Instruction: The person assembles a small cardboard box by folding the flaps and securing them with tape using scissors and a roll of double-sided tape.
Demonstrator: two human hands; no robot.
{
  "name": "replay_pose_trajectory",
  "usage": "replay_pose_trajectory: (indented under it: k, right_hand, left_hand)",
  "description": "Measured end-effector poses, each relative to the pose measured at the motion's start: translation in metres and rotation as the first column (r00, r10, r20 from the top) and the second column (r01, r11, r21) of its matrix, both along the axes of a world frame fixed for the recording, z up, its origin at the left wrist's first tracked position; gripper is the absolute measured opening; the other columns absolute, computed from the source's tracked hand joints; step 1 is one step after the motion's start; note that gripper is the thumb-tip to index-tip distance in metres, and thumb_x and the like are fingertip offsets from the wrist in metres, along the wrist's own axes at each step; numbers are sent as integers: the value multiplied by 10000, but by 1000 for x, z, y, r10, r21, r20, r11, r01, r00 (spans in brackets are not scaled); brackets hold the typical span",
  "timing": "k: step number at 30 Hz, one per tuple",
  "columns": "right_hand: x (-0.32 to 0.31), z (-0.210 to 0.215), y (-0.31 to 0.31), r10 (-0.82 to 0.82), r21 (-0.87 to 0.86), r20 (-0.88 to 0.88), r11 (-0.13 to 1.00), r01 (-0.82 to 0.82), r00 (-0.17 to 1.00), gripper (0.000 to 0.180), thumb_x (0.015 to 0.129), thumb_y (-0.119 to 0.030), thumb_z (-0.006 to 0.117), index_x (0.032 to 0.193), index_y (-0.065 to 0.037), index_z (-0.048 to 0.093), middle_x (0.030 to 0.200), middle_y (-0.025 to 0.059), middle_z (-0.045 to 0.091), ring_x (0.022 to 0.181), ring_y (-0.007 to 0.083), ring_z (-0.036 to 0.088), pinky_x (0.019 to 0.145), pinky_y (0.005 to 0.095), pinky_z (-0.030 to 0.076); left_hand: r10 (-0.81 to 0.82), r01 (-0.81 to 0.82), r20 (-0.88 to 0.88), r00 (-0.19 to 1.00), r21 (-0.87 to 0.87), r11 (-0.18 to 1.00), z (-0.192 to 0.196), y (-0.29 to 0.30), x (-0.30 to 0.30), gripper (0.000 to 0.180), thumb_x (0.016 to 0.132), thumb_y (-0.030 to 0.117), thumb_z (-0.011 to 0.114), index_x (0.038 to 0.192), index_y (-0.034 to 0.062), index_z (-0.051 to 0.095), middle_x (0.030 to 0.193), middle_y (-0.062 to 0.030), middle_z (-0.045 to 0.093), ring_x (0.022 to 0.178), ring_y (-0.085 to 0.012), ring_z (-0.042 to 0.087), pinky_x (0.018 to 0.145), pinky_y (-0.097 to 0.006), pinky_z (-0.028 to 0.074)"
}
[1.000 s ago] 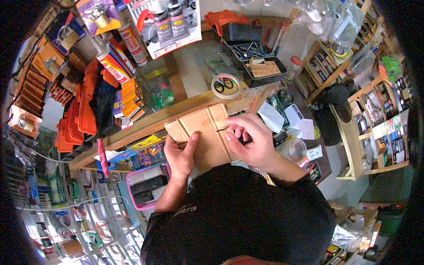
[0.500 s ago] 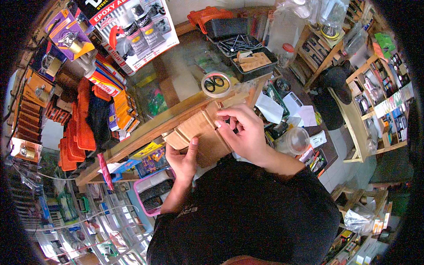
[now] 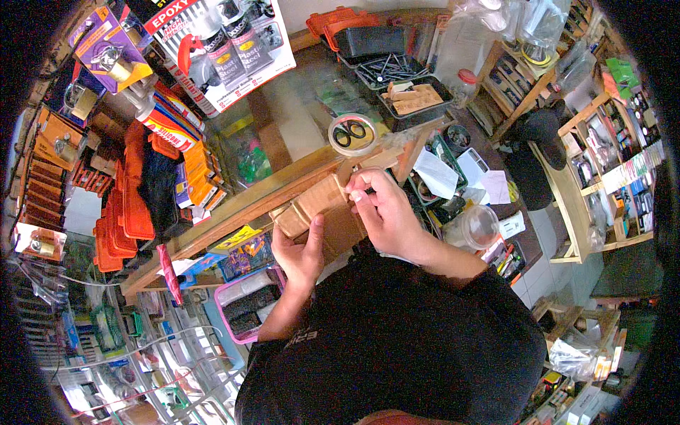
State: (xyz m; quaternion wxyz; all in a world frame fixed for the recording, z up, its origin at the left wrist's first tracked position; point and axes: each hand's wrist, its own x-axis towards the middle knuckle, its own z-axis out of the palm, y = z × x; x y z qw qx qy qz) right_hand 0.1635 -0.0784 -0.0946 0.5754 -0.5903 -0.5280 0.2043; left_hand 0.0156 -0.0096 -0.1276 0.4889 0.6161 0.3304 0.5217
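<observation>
A folded piece of brown cardboard (image 3: 319, 205) with raised creases is held in front of my chest, by the wooden edge of the glass counter. My left hand (image 3: 301, 253) grips its near left part, thumb lying on top and fingers underneath. At its right edge, my right hand (image 3: 384, 212) is closed in a pinch, thumb and forefinger together on the cardboard's border. Whether a smaller bit sits between those fingertips is hard to make out. Just beyond, a roll of clear tape (image 3: 338, 146) lies on the counter, with black-handled scissors (image 3: 350, 132) inside its ring.
Black trays of nails (image 3: 389, 71) and cardboard scraps (image 3: 413, 98) stand at the back. Boxed tubes (image 3: 170, 131) and orange cases (image 3: 117, 227) line the left. A pink-rimmed basket (image 3: 219, 304) sits below left; a clear tub (image 3: 474, 227) and papers lie right.
The cardboard and my left hand have shifted slightly to the right within the picture. My right hand keeps its pinch at the cardboard's edge, its fingers slightly rearranged.
</observation>
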Motion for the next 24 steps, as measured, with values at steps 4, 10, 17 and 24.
replay_pose_trajectory:
  k: [4,10,17,24]
  right_hand:
    - [2,-6,2,22,-21,-52,1000,-23,998,70,958,-64,426,996,-6,428,1006,88,498,868,115,526,723,267,519]
    - [7,-11,6,26,-75,41,997,-23,999,105,968,-100,417,1001,-1,426,993,98,543,842,133,560,720,278,522]
    - [3,-5,9,92,63,-168,995,-82,982,126,939,-55,468,1038,3,418,995,98,536,851,142,579,726,270,523]
    - [-7,-1,18,-41,103,-141,993,55,989,253,834,31,621,1052,3,497,986,90,513,818,118,573,667,227,525]
  left_hand:
    - [-28,28,24,999,-23,999,1,1,0,376,815,141,720,1095,-31,537,1004,-92,639,900,-141,597,814,-286,481]
    - [-64,64,10,998,-55,996,-1,5,-2,373,823,143,711,1104,-28,535,995,-89,647,891,-137,602,812,-284,483]
    - [20,-19,-89,996,12,1000,1,9,-6,389,814,143,721,1106,-32,535,991,-90,648,891,-142,606,810,-288,484]
    - [54,-51,-74,996,39,998,2,6,-6,379,797,137,738,1082,-32,551,967,-97,654,877,-147,612,785,-288,490]
